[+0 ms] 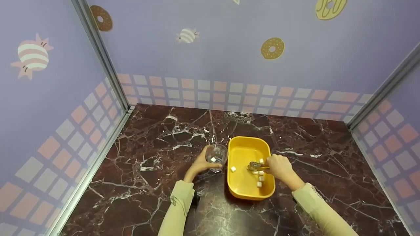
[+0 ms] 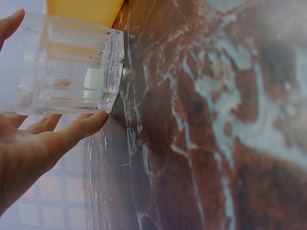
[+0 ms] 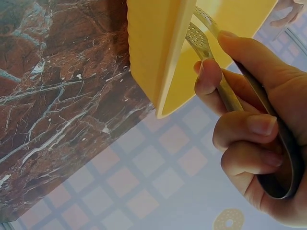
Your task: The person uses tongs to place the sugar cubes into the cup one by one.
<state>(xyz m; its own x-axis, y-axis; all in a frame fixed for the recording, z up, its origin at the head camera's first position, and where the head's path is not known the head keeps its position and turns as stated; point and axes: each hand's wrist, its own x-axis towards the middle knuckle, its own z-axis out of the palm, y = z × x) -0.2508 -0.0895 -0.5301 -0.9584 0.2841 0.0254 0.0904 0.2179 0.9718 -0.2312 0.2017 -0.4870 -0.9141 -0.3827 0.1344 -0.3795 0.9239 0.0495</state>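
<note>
A clear glass (image 1: pixel 217 154) stands on the marbled surface with one white cube (image 2: pixel 94 78) at its bottom. My left hand (image 1: pixel 200 164) holds it, thumb on the near side and fingers round the far side. In my right hand (image 1: pixel 280 166) is a pair of metal tongs (image 3: pixel 283 139), gripped with the fingers curled round both arms. Their perforated tips (image 1: pixel 255 166) reach down into the yellow tub (image 1: pixel 233 188), over several white cubes (image 1: pixel 259 184) along its right side. Another white cube (image 1: pixel 233 169) lies apart near the tub's left wall.
The dark red marbled tabletop (image 1: pixel 144 196) extends around the tub and glass. Lilac panels (image 1: pixel 226 59) with sweet and doughnut prints rise at the back and both sides. The tub's left wall stands close beside the glass.
</note>
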